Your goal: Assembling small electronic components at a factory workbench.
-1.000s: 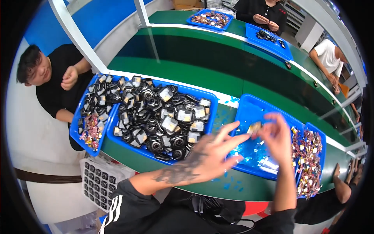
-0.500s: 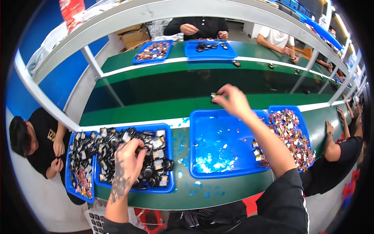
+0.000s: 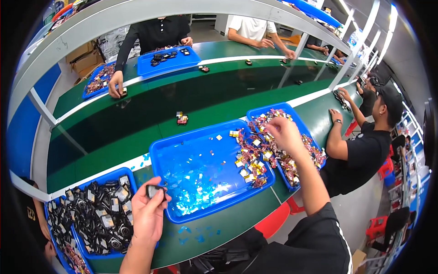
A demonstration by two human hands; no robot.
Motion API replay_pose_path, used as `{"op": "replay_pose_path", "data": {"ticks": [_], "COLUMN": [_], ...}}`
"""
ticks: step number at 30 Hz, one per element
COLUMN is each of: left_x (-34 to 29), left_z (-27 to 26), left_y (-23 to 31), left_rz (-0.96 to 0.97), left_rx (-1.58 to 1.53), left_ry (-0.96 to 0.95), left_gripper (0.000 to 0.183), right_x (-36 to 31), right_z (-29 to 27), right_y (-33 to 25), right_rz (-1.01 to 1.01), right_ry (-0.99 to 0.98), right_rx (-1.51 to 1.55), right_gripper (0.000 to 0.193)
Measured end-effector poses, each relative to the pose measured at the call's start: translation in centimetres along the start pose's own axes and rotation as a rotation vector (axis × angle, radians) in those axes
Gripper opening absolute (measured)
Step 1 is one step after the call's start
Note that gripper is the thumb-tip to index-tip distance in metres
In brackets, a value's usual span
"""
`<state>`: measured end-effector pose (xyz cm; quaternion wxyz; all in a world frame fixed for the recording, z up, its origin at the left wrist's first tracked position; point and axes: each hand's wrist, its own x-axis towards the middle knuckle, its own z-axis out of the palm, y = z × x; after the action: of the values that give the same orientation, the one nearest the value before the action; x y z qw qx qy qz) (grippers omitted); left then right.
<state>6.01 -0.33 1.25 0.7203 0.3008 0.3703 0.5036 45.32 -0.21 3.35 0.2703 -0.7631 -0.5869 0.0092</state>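
Note:
My left hand [image 3: 147, 212] grips a small black watch-like case [image 3: 155, 191] between thumb and fingers, above the table. Below and left of it, a blue tray [image 3: 130, 179] is heaped with similar black cases [image 3: 102, 212], some bearing pale square pieces. My right hand [image 3: 288, 136] has its fingers curled together over a blue tray [image 3: 292, 108] of small reddish parts with white and yellow tabs [image 3: 299, 160]; whatever is in its fingertips is hidden. Between the hands lies a large blue tray [image 3: 182, 146] with blue film scraps and a pile of such parts [image 3: 252, 166] on its right side.
Beyond the trays runs a dark green conveyor belt [image 3: 137, 112], carrying a black case with a reddish part [image 3: 182, 119]. A person's hand [image 3: 117, 85] across the belt touches another piece. A grey metal frame [image 3: 150, 17] arches overhead. Co-workers sit opposite and to the right.
The view has swung to the right. My right hand has left the piece on the belt and moved over the right tray. My left hand has come away from the black-case tray with a case.

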Motion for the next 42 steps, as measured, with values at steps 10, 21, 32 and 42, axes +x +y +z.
{"op": "replay_pose_path", "data": {"ticks": [10, 21, 32, 42], "left_x": [-0.4, -0.9, -1.5, -0.9], "left_z": [-1.0, 0.6, -1.1, -1.5], "left_y": [-1.2, -2.8, -2.9, -2.3], "left_rz": [0.088, 0.370, 0.515, 0.414], "left_rx": [0.227, 0.503, 0.815, 0.789], "left_ry": [-0.084, -0.227, -0.176, -0.260], "left_gripper": [0.032, 0.021, 0.015, 0.016], "right_x": [-1.2, -13.1, -8.5, -9.2], "right_z": [0.8, 7.1, 6.3, 7.8], "right_y": [0.3, -15.3, -17.2, -16.1], "right_rz": [0.040, 0.116, -0.095, 0.134], "right_ry": [0.116, -0.654, -0.647, -0.918], "right_rx": [0.551, 1.240, 0.950, 1.233], "right_gripper": [0.009, 0.008, 0.007, 0.011]}}
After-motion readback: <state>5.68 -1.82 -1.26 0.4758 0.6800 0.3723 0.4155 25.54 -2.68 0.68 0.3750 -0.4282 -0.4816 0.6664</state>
